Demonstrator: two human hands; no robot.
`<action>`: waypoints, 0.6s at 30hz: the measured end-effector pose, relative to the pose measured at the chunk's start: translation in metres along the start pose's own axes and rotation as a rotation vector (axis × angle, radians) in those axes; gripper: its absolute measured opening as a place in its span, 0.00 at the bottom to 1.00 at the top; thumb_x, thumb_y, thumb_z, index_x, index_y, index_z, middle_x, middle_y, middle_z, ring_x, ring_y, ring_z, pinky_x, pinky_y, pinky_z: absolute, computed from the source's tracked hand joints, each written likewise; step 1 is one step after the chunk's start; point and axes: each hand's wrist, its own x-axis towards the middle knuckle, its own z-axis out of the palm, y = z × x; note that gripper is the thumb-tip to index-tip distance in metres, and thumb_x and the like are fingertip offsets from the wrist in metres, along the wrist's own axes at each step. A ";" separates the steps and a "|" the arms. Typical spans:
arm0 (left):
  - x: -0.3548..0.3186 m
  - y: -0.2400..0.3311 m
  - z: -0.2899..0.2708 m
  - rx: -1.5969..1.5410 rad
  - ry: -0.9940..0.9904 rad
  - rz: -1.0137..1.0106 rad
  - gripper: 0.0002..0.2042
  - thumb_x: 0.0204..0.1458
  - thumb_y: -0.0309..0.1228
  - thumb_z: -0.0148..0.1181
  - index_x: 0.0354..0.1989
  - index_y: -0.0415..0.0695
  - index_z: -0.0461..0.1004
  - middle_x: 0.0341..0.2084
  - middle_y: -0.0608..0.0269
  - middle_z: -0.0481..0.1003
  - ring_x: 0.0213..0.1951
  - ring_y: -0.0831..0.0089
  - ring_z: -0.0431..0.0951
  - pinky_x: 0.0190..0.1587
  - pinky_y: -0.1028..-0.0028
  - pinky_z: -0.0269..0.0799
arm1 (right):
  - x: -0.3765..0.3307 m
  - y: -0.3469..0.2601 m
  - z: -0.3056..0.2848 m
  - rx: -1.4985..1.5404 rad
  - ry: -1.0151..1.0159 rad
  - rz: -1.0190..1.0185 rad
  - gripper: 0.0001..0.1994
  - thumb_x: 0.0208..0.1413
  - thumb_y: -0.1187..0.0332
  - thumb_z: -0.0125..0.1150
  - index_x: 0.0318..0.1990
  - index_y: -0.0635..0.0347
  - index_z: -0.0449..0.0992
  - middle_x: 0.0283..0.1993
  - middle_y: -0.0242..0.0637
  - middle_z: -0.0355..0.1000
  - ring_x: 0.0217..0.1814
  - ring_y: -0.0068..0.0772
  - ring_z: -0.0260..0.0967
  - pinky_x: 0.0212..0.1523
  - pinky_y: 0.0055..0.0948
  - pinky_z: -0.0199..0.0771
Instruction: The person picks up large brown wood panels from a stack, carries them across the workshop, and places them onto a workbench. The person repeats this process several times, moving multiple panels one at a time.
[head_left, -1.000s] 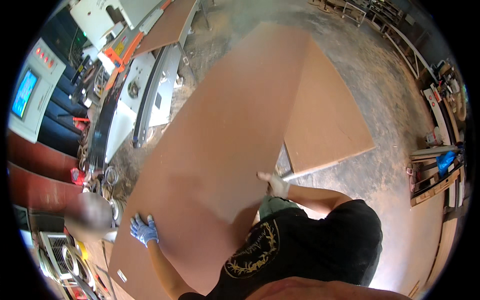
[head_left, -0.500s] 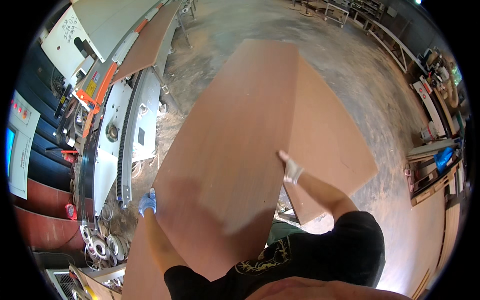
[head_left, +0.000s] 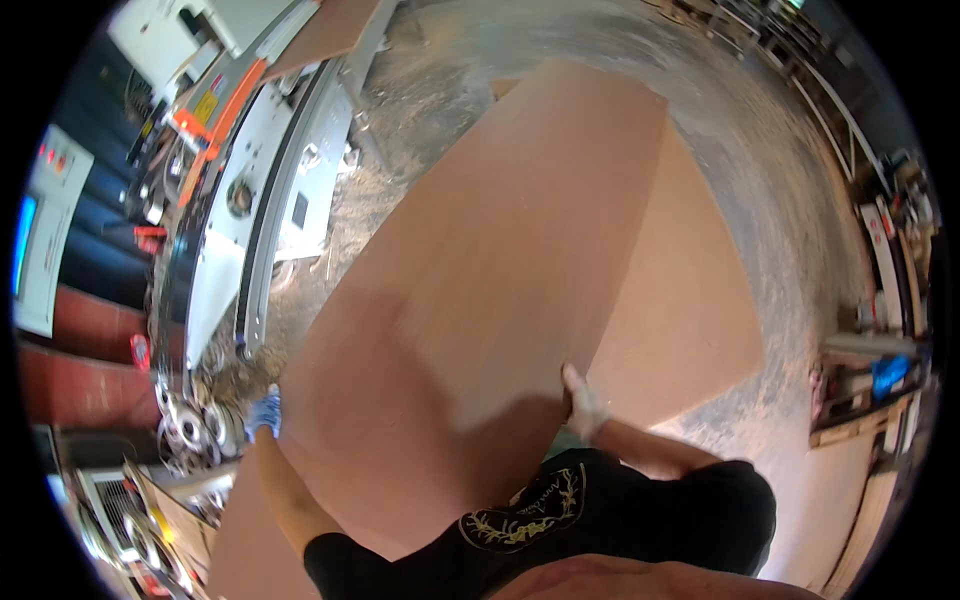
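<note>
A large, flat wood-brown board (head_left: pixel 480 260) stretches away from my body, between my two hands. My left hand (head_left: pixel 264 412), in a blue glove, grips its left edge. At the right edge my right hand (head_left: pixel 584 404), in a whitish glove, has its thumb on top and its fingers hidden under the board. Beneath it lies another brown board (head_left: pixel 690 290), set at an angle so that its right part shows. More brown surface (head_left: pixel 255 530) lies below my left forearm; I cannot tell whether it belongs to the lower board.
To the left stands a long machine (head_left: pixel 262 215) with an orange rail (head_left: pixel 222 120), a brown panel (head_left: pixel 325 40) lying at its far end. A control panel (head_left: pixel 52 225) is farther left, rolls of edging strip (head_left: pixel 190 425) nearer me. Wooden racks (head_left: pixel 865 415) line the right side.
The upper board's far end has swung right and its near part has come closer to me. My left hand has moved left and back, my right hand back toward my body. The view has shifted too.
</note>
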 end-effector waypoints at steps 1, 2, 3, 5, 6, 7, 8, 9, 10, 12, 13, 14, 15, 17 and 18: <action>-0.004 -0.029 0.017 -0.025 0.061 -0.012 0.34 0.53 0.60 0.27 0.51 0.47 0.69 0.52 0.48 0.66 0.56 0.54 0.64 0.58 0.60 0.56 | -0.021 0.006 0.001 0.035 -0.070 0.144 0.23 0.58 0.56 0.45 0.55 0.62 0.62 0.56 0.43 0.63 0.56 0.40 0.62 0.56 0.41 0.61; -0.025 -0.008 -0.010 -0.011 -0.053 -0.003 0.35 0.51 0.62 0.29 0.49 0.46 0.71 0.50 0.48 0.67 0.54 0.53 0.66 0.56 0.60 0.58 | -0.036 0.016 0.005 0.075 -0.075 0.288 0.22 0.58 0.56 0.45 0.56 0.61 0.61 0.57 0.42 0.62 0.57 0.40 0.61 0.56 0.42 0.61; -0.051 0.014 -0.046 0.014 -0.157 0.010 0.36 0.50 0.63 0.31 0.48 0.45 0.72 0.48 0.48 0.69 0.52 0.53 0.68 0.55 0.61 0.60 | -0.042 0.032 -0.003 0.072 0.069 0.345 0.21 0.58 0.57 0.45 0.55 0.60 0.62 0.57 0.41 0.62 0.58 0.40 0.60 0.57 0.42 0.61; -0.030 0.015 -0.023 -0.049 -0.048 0.056 0.38 0.47 0.66 0.35 0.43 0.42 0.74 0.44 0.47 0.71 0.49 0.52 0.70 0.52 0.59 0.62 | -0.038 0.057 -0.023 0.059 0.207 0.374 0.22 0.56 0.56 0.49 0.54 0.57 0.63 0.56 0.38 0.63 0.58 0.41 0.60 0.58 0.44 0.59; -0.031 0.036 -0.028 -0.044 -0.055 0.081 0.37 0.47 0.66 0.35 0.43 0.43 0.74 0.44 0.48 0.72 0.49 0.52 0.70 0.51 0.59 0.63 | -0.024 0.049 -0.028 0.014 0.175 0.373 0.23 0.54 0.54 0.50 0.54 0.56 0.63 0.56 0.37 0.63 0.58 0.41 0.60 0.58 0.44 0.60; -0.048 0.052 -0.041 -0.061 -0.046 0.100 0.37 0.47 0.66 0.35 0.42 0.43 0.75 0.44 0.48 0.72 0.49 0.52 0.70 0.51 0.60 0.64 | -0.008 0.035 -0.038 -0.026 0.141 0.381 0.24 0.53 0.52 0.51 0.54 0.54 0.63 0.56 0.36 0.63 0.57 0.41 0.60 0.57 0.44 0.60; -0.053 0.052 -0.041 -0.081 -0.018 0.092 0.37 0.47 0.66 0.35 0.42 0.44 0.75 0.44 0.49 0.72 0.49 0.53 0.70 0.51 0.61 0.64 | 0.008 0.017 -0.049 -0.067 0.106 0.387 0.25 0.52 0.50 0.53 0.54 0.52 0.64 0.56 0.35 0.63 0.57 0.41 0.60 0.57 0.45 0.60; -0.039 0.038 -0.024 -0.118 0.051 0.067 0.36 0.47 0.66 0.35 0.40 0.45 0.76 0.43 0.51 0.73 0.49 0.53 0.71 0.50 0.62 0.64 | 0.037 -0.002 -0.064 -0.078 0.019 0.288 0.27 0.50 0.47 0.53 0.55 0.50 0.63 0.57 0.35 0.63 0.57 0.41 0.60 0.57 0.45 0.60; -0.035 0.040 -0.020 -0.114 0.016 0.015 0.35 0.48 0.65 0.35 0.38 0.46 0.77 0.41 0.53 0.75 0.47 0.55 0.72 0.49 0.62 0.65 | 0.066 -0.029 -0.079 -0.085 -0.054 0.184 0.29 0.49 0.44 0.53 0.56 0.48 0.63 0.57 0.35 0.63 0.57 0.40 0.60 0.57 0.44 0.60; -0.036 0.046 -0.024 -0.117 -0.031 0.030 0.34 0.48 0.65 0.35 0.35 0.47 0.78 0.38 0.54 0.76 0.45 0.57 0.73 0.48 0.62 0.66 | 0.098 -0.085 -0.091 -0.003 0.081 0.245 0.30 0.52 0.40 0.44 0.57 0.49 0.62 0.59 0.33 0.61 0.59 0.39 0.58 0.59 0.43 0.59; -0.043 0.058 -0.034 -0.146 -0.059 0.062 0.33 0.49 0.64 0.34 0.33 0.48 0.78 0.37 0.55 0.76 0.45 0.58 0.74 0.48 0.62 0.66 | 0.106 -0.098 -0.095 -0.041 0.127 0.216 0.31 0.52 0.40 0.41 0.57 0.49 0.62 0.60 0.32 0.61 0.60 0.38 0.57 0.59 0.43 0.58; -0.060 0.050 -0.044 -0.173 -0.082 0.068 0.33 0.49 0.64 0.34 0.32 0.48 0.78 0.36 0.56 0.76 0.44 0.59 0.75 0.48 0.63 0.66 | 0.114 -0.101 -0.096 -0.082 0.157 0.206 0.31 0.53 0.39 0.38 0.58 0.49 0.61 0.60 0.32 0.60 0.61 0.38 0.56 0.59 0.43 0.58; -0.069 0.034 -0.045 -0.156 -0.032 0.027 0.33 0.49 0.64 0.34 0.31 0.48 0.78 0.35 0.56 0.76 0.43 0.60 0.75 0.48 0.63 0.67 | 0.116 -0.094 -0.095 -0.107 0.191 0.193 0.32 0.54 0.38 0.35 0.58 0.49 0.61 0.61 0.31 0.59 0.62 0.37 0.55 0.60 0.43 0.57; -0.077 0.024 -0.043 -0.134 0.068 -0.009 0.32 0.50 0.63 0.34 0.30 0.49 0.78 0.34 0.57 0.77 0.43 0.60 0.75 0.47 0.63 0.67 | 0.114 -0.088 -0.091 -0.103 0.133 0.181 0.32 0.53 0.37 0.33 0.59 0.46 0.60 0.61 0.28 0.58 0.63 0.39 0.54 0.59 0.46 0.57; -0.082 0.009 -0.046 -0.166 0.070 -0.025 0.32 0.50 0.63 0.34 0.31 0.49 0.78 0.34 0.57 0.77 0.43 0.60 0.75 0.47 0.63 0.67 | 0.112 -0.084 -0.090 -0.097 0.107 0.173 0.33 0.53 0.36 0.33 0.59 0.45 0.60 0.62 0.27 0.58 0.63 0.40 0.53 0.58 0.48 0.57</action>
